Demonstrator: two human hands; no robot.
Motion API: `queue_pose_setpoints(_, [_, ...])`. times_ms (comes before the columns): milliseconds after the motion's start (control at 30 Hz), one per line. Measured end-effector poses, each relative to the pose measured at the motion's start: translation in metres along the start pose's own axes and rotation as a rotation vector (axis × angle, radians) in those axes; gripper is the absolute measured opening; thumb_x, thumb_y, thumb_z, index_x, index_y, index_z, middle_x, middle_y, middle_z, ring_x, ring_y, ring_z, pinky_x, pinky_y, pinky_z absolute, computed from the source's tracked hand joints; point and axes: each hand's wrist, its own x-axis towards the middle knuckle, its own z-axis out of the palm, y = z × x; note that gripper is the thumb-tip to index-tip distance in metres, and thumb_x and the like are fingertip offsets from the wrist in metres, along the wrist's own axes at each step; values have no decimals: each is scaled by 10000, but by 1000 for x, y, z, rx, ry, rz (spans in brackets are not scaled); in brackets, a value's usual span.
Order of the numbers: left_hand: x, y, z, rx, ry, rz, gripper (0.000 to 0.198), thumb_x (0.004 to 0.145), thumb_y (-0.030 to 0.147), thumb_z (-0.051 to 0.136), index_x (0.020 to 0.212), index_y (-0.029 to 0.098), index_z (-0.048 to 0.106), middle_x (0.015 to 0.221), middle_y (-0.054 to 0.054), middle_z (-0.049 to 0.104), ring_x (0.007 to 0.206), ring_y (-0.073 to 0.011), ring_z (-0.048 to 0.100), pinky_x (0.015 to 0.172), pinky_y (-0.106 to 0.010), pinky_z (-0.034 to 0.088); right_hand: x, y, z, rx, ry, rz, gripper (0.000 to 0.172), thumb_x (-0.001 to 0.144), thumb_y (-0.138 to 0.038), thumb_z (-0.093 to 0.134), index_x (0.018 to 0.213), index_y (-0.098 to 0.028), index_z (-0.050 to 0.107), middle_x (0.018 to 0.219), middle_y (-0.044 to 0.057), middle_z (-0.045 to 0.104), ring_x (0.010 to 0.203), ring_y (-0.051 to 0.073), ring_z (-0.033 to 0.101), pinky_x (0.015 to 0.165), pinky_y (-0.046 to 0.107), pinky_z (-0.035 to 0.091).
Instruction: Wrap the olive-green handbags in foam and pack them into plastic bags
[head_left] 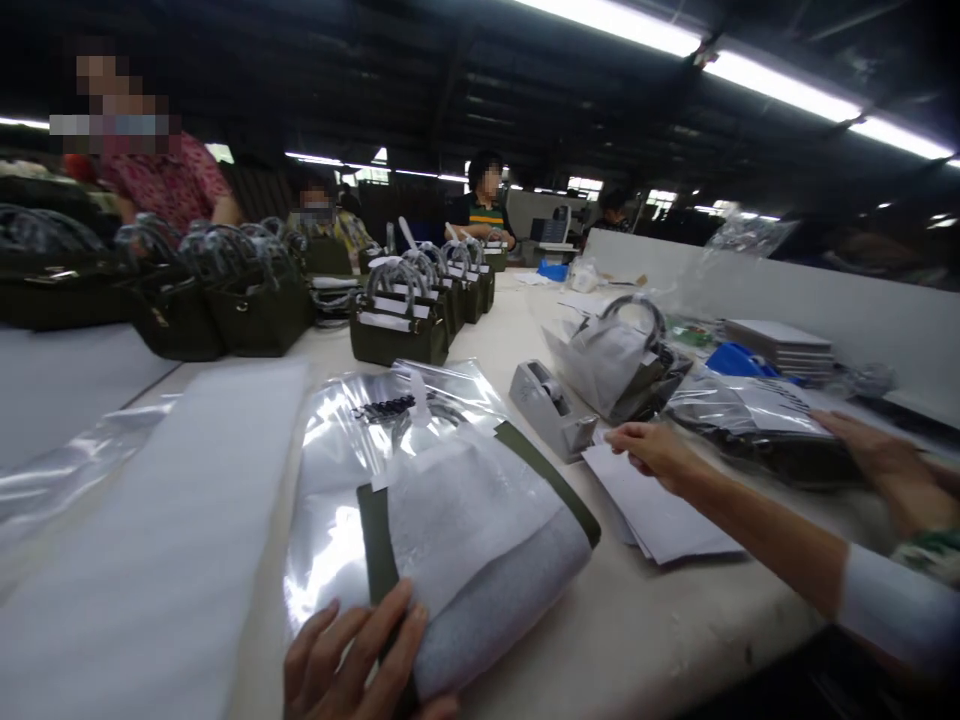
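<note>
My left hand [356, 655] lies with outstretched fingers on the near edge of a dark green handbag [551, 470]. White wrapping sheet [480, 510] covers most of the bag's face. Under and behind the bag is a clear plastic sheet or bag [330, 510], and a dark chain [386, 408] shows near its handles. My right hand [656, 455] is closed in a pinch just right of a grey tape dispenser [551, 410]; whatever its fingertips hold is too small to make out. White paper sheets [660, 510] lie below that hand.
Several green handbags with wrapped handles [397, 330] stand at the back left. Long white sheeting [165, 520] covers the left side. A co-worker's hand [862, 450] touches a plastic-wrapped bag [757, 410] on the right. A low white partition [862, 290] runs behind; other people stand beyond.
</note>
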Motion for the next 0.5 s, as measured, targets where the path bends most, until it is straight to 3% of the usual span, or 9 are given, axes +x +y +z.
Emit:
queue_pose_setpoints(100, [1, 5, -5, -90, -53, -73, 482, 670, 522, 656, 1024, 199, 603, 1056, -71, 618, 974, -216, 504, 1041, -430, 243, -51, -32, 17, 194, -202, -67, 258, 717, -370, 632, 762, -136, 532, 684, -12, 523, 373, -16, 285, 353, 157, 168])
queue_pose_setpoints(200, [-3, 11, -5, -164, -44, -181, 473, 694, 507, 640, 1048, 198, 586, 1070, -85, 582, 1021, -228, 489, 1033, -475, 249, -102, -70, 44, 319, -472, -5, 292, 655, -378, 704, 725, -134, 559, 635, -19, 541, 322, -33, 254, 330, 144, 106])
queue_pose_setpoints(300, [-5, 17, -4, -202, -9, -233, 458, 700, 493, 638, 1037, 187, 583, 1058, -96, 559, 1032, -237, 484, 1023, -498, 256, -137, -96, 78, 318, -635, 60, 285, 657, -378, 709, 732, -133, 584, 621, -24, 557, 301, -34, 273, 312, 133, 101])
queue_pose_setpoints(500, [-5, 17, -3, -201, 40, -230, 508, 690, 512, 637, 1062, 179, 548, 1212, -146, 461, 1118, -274, 434, 1015, -517, 262, -151, -89, 129, 237, -726, 223, 307, 679, -415, 673, 727, -126, 583, 654, -17, 589, 287, -30, 295, 282, 120, 123])
